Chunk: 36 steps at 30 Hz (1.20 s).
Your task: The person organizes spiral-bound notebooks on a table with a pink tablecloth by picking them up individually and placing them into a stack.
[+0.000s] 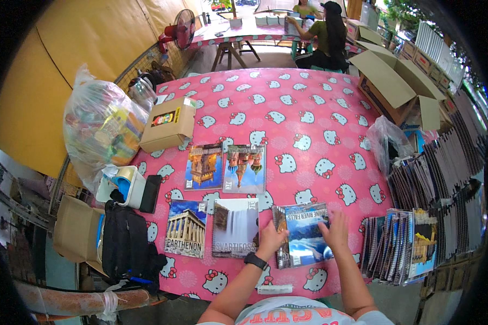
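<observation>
My left hand [271, 237] grips the left edge of a small stack of spiral notebooks [305, 234] lying on the pink patterned tablecloth [309, 124]; a dark watch sits on that wrist. My right hand [336, 230] lies flat, fingers spread, on the blue river picture of the top cover. Left of the stack lie a waterfall notebook [235, 227] and a temple-ruin notebook [186, 228]. Behind those lie two more notebooks with building pictures [203, 167] [245, 169].
Upright rows of spiral notebooks [417, 238] crowd the right edge. A cardboard box [168, 124], a full clear plastic bag [100, 130], a black bag [126, 241], a phone [149, 193] and a white tub [126, 184] stand at the left. Two people sit at a far table [238, 30].
</observation>
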### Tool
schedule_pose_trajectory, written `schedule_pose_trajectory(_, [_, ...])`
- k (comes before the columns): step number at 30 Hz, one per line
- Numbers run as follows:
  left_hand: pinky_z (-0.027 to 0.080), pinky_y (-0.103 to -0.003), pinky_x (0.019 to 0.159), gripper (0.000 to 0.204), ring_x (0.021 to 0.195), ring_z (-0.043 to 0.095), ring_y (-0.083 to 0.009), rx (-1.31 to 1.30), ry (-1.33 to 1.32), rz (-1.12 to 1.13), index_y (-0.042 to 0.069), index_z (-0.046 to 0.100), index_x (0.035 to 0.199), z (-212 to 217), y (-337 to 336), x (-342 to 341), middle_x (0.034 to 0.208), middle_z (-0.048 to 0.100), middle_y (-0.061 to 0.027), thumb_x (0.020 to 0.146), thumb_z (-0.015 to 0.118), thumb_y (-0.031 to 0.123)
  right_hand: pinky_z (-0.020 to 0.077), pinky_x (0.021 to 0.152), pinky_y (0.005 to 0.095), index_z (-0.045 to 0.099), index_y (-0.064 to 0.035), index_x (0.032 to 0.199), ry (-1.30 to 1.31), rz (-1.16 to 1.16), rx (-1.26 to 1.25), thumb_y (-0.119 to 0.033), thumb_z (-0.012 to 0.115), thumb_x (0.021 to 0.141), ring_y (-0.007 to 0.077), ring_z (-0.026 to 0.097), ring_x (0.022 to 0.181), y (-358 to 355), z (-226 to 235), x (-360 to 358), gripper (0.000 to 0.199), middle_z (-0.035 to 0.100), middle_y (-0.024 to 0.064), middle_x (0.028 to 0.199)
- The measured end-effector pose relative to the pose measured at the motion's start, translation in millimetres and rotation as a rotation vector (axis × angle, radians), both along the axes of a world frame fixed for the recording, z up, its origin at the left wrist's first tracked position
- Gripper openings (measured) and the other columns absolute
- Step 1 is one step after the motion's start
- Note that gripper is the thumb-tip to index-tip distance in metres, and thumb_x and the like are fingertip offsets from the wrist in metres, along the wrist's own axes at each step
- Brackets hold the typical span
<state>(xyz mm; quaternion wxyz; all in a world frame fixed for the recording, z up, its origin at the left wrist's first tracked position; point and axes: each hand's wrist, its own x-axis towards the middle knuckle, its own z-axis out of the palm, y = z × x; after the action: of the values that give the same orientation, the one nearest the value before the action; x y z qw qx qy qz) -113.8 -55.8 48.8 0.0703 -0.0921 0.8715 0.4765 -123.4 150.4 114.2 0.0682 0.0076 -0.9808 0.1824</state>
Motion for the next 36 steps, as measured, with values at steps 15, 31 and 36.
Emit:
schedule_pose_trajectory(15, [0.039, -0.041, 0.087, 0.078, 0.104, 0.045, -0.0337, -0.597, 0.081, 0.373, 0.002, 0.041, 0.118, 35, -122, 20, 0.108, 0.049, -0.0160, 0.058, 0.076, 0.037, 0.0477, 0.047, 0.0338, 0.046, 0.0010, 0.104, -0.469, 0.235, -1.033, -0.024, 0.058, 0.079, 0.0243, 0.058, 0.054, -181, -49, -207, 0.038, 0.058, 0.0118, 0.069])
schedule_pose_trajectory(31, [0.043, -0.042, 0.077, 0.058, 0.093, 0.052, -0.0342, -0.510, -0.026, 0.598, 0.001, 0.051, 0.099, 17, -292, 58, 0.099, 0.053, -0.0167, 0.058, 0.078, 0.032, 0.0462, 0.064, 0.0465, 0.049, -0.0008, 0.094, -0.137, 0.457, -0.190, -0.031, 0.062, 0.074, 0.0368, 0.059, 0.074, -191, 13, -57, 0.039, 0.061, 0.0189, 0.079])
schedule_pose_trajectory(36, [0.044, -0.045, 0.070, 0.051, 0.082, 0.057, -0.0362, -0.374, 0.061, 0.628, 0.004, 0.052, 0.097, 3, -277, 52, 0.089, 0.059, -0.0177, 0.062, 0.074, 0.032, 0.0452, 0.079, 0.0428, 0.044, 0.0021, 0.105, -0.221, 0.137, -0.424, -0.036, 0.069, 0.070, 0.0371, 0.055, 0.095, -306, -41, -169, 0.057, 0.055, 0.0235, 0.103])
